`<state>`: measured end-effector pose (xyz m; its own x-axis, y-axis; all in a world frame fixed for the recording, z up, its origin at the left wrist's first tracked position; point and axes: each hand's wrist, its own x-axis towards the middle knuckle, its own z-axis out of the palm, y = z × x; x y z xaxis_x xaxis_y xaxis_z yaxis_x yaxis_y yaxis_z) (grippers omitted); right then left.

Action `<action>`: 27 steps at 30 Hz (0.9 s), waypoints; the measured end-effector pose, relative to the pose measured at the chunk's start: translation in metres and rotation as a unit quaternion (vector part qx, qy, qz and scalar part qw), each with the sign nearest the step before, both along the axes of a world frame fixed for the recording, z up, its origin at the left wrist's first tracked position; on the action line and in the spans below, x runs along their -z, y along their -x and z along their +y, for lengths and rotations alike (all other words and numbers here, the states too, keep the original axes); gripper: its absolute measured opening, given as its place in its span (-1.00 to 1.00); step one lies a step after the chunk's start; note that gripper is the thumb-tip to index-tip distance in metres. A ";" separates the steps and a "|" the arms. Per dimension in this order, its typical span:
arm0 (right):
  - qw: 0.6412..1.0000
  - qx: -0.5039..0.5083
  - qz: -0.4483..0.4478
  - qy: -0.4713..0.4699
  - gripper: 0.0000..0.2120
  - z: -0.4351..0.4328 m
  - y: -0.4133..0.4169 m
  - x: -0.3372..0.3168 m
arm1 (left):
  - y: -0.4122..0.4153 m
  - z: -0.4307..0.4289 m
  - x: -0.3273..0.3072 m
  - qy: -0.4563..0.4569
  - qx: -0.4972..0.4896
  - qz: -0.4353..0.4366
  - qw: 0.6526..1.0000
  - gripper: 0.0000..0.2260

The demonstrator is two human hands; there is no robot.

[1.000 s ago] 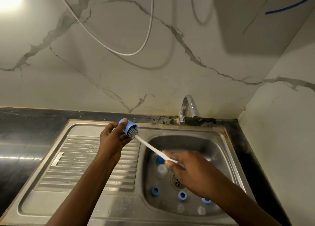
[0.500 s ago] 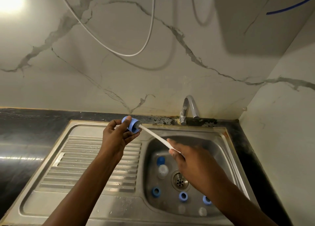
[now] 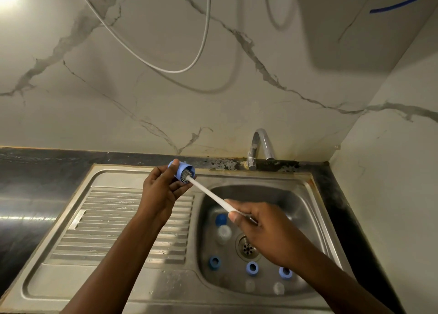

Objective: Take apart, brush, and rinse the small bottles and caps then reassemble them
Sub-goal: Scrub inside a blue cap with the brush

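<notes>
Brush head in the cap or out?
In: bristles fill the mouth of the cap; only the white handle sticks out toward the right hand.

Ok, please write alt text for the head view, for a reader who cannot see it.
The left hand holds a blue cap while the right hand holds a white brush inside it, above a steel sink.

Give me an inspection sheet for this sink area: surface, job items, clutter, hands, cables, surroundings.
Surface: steel sink with drainboard; no water seen running from the tap.
Job's things: blue cap with the brush head inside it; three loose caps and clear bottles in the basin.
Clutter: nothing seen.
Hands: left hand grips the cap; right hand pinches the brush handle.
Cables: white cable loops across the wall; blue cable at top right.
Surroundings: marble wall, black counter.
</notes>
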<state>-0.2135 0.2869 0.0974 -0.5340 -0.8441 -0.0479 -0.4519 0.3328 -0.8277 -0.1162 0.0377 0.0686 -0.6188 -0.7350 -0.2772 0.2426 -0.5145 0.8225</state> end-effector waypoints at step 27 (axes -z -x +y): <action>0.989 0.094 -0.093 -0.070 -0.71 0.090 0.051 0.050 | 0.086 0.032 0.048 0.000 0.044 -0.098 0.994 -0.65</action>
<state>-0.2642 0.3766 0.0477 -0.6515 -0.7092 -0.2692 -0.2166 0.5140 -0.8300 -0.2019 0.0701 0.0207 -0.6145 -0.6805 -0.3991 0.0314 -0.5266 0.8495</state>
